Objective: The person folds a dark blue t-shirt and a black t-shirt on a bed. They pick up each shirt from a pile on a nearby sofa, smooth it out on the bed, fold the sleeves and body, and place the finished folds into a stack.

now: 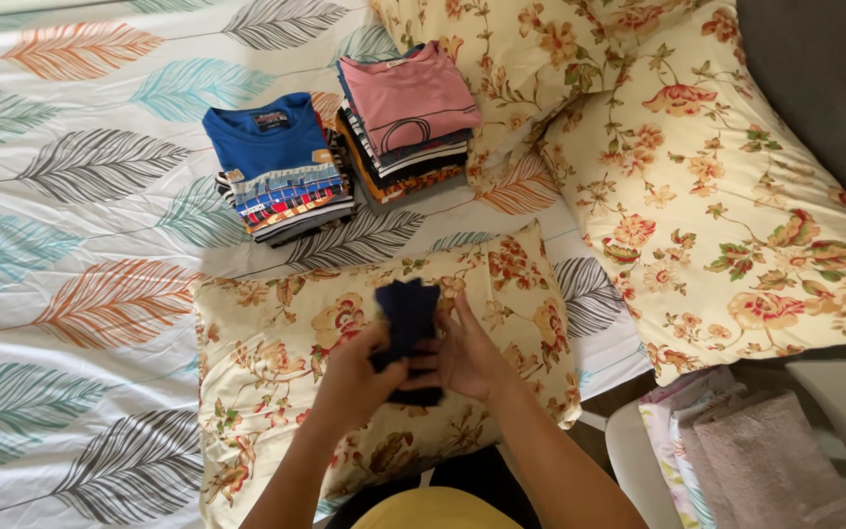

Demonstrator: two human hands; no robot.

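My left hand (356, 380) and my right hand (470, 355) both grip a small dark navy cloth item (409, 315) over a floral pillow (266, 372) that lies on the bed right in front of me. The left hand pinches its lower part, while the right holds its right edge with the fingers spread. Whether the item is a sock or another small garment is unclear.
Two stacks of folded shirts rest farther up the feather-print bedsheet (80, 245): one topped by a blue shirt (266, 137), one by a pink shirt (405, 93). Large floral pillows (727, 196) lie at right. Folded towels (746, 460) lie on a white chair at lower right.
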